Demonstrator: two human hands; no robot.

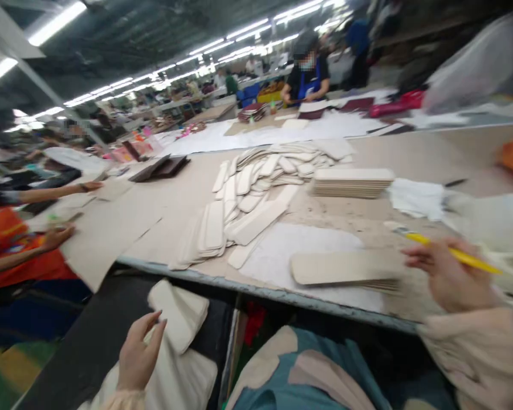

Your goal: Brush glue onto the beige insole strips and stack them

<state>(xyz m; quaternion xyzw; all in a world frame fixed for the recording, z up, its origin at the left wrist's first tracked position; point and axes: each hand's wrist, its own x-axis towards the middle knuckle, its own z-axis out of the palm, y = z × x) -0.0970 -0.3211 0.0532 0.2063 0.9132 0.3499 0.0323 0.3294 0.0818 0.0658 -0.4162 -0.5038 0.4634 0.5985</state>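
My right hand (457,273) holds a yellow-handled brush (457,256) above the right part of the table, its pale bristle end pointing left. Left of it lies a fanned stack of long cream pieces (337,267) on a white sheet (312,239). My left hand (139,347) is low at the left, thumb and forefinger apart, with nothing seen between them. Just beyond its fingertips, cream pieces (179,313) rest on a dark surface, with more cream material below them. The hand's other fingers are curled.
A large heap of cream pieces (256,188) covers the middle of the table (166,199). Behind the brush are a neat stack (353,182) and a white cloth (416,196). A person's arms (47,245) reach in at left; another person (308,80) works across the table.
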